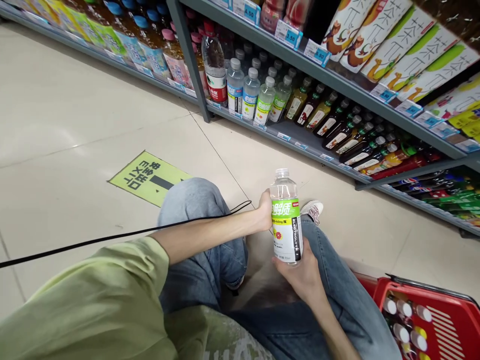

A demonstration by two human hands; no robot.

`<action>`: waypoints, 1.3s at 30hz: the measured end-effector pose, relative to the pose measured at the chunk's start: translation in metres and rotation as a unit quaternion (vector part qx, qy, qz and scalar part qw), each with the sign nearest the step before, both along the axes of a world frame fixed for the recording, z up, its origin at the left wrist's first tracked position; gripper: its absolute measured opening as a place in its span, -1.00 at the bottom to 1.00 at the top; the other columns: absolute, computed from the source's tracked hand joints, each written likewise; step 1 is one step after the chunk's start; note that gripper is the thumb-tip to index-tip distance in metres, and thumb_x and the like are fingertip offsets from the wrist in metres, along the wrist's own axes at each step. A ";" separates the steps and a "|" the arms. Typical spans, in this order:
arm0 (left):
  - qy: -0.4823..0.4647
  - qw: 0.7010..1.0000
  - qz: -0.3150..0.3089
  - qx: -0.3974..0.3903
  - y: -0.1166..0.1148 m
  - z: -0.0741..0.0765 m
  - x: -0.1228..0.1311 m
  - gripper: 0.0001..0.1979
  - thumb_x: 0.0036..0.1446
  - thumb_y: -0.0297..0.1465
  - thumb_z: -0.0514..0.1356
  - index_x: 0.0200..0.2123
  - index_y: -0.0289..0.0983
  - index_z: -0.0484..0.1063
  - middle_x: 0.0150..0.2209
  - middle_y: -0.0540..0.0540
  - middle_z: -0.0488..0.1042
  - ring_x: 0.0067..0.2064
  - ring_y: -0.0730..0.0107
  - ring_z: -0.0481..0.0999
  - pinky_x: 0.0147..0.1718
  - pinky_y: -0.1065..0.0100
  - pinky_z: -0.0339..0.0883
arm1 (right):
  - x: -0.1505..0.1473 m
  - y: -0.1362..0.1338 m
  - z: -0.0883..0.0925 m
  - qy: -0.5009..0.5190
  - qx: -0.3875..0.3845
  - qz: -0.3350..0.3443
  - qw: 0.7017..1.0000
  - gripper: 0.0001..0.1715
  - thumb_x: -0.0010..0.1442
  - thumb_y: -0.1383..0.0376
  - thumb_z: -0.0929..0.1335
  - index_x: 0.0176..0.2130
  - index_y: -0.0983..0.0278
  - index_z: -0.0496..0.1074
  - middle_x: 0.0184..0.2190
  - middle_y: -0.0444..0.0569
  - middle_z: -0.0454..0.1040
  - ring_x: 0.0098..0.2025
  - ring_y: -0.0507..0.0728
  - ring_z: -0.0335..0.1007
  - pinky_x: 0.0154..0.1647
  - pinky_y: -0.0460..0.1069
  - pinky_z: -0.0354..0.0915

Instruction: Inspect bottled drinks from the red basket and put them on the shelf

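Note:
I hold a clear drink bottle with a green and white label and a grey cap upright over my knees. My left hand wraps its upper part from the left, fingers hidden behind it. My right hand cups its base from below, fingers closed round it. I crouch in jeans in front of a low shop shelf. Similar grey-capped bottles stand in a row at the shelf's front edge.
A red shopping basket with several capped bottles sits on the floor at lower right. Dark tea bottles and cartons fill the shelves. A green EXIT floor sticker lies left of my knee. A black cord crosses my left arm.

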State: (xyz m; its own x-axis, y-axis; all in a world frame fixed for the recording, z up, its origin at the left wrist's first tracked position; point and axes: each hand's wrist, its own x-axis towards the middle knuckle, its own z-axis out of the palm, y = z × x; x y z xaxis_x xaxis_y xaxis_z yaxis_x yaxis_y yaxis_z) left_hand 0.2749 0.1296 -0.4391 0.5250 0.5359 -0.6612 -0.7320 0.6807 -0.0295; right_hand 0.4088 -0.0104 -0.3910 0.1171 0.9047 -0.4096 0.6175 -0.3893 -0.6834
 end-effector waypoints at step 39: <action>-0.069 0.996 0.007 0.060 -0.009 0.008 -0.004 -0.60 0.19 -0.16 0.03 -0.22 -0.35 0.50 -0.30 -0.26 0.62 -0.30 0.07 0.60 -0.23 0.14 0.43 | -0.002 0.010 0.026 0.125 -0.002 0.005 0.992 -0.22 0.07 0.10 0.54 0.19 0.26 0.33 -0.05 0.07 0.62 -0.09 0.29 0.59 -0.06 0.11 0.47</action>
